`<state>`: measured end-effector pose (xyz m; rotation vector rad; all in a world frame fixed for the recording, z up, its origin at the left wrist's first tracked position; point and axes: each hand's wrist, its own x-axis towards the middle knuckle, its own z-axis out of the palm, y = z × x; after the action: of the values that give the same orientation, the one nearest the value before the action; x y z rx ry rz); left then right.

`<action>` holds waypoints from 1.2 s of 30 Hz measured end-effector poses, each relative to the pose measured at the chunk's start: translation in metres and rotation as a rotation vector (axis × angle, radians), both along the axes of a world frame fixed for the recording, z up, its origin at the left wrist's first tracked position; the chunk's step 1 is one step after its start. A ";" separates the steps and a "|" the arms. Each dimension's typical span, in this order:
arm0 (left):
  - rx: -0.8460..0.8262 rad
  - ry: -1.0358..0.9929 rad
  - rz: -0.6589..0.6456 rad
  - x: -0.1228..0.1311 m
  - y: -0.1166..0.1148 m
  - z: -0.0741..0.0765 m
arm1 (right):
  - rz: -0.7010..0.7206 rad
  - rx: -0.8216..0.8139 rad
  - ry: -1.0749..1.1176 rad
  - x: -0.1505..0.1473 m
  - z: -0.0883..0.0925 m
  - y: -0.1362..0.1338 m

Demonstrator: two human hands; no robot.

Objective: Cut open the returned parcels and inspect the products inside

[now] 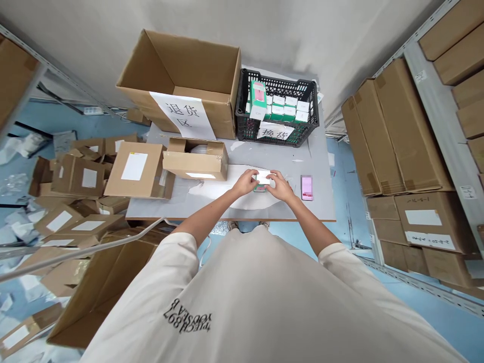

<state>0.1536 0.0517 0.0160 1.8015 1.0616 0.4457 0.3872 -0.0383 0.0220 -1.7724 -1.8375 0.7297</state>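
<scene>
Over the table's front half, my left hand (245,182) and my right hand (279,185) grip a small white and green box (263,177) from its two sides. Its white face points up toward me, and a green edge shows below it. The fingers of both hands are closed on the box's edges. Under it lies a white sheet (215,191) on the grey table (321,201). To the right of my right hand rests a phone (307,187) with a pink screen.
A large open carton (223,113) with a paper sign stands at the back, beside a black crate (278,136) holding several white and green boxes. Left are an opened carton (196,164) and a labelled carton (138,169). Cartons fill the floor at left and the shelf (412,65) at right.
</scene>
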 end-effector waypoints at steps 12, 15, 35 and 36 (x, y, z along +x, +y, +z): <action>0.109 0.117 -0.113 -0.007 0.004 -0.003 | 0.147 -0.076 -0.387 -0.028 0.016 0.020; 0.108 0.119 -0.154 -0.017 0.006 -0.001 | 0.179 -0.086 -0.443 -0.032 0.019 0.026; 0.155 0.056 -0.275 -0.021 0.046 0.028 | -0.032 0.366 -0.476 0.017 0.158 0.038; 0.171 0.055 -0.274 -0.018 0.049 0.033 | -0.048 0.401 -0.478 0.025 0.167 0.047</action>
<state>0.1357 0.1008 0.0488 2.0858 0.8159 0.3291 0.4127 0.0090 0.1889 -1.8052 -2.0429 -0.1022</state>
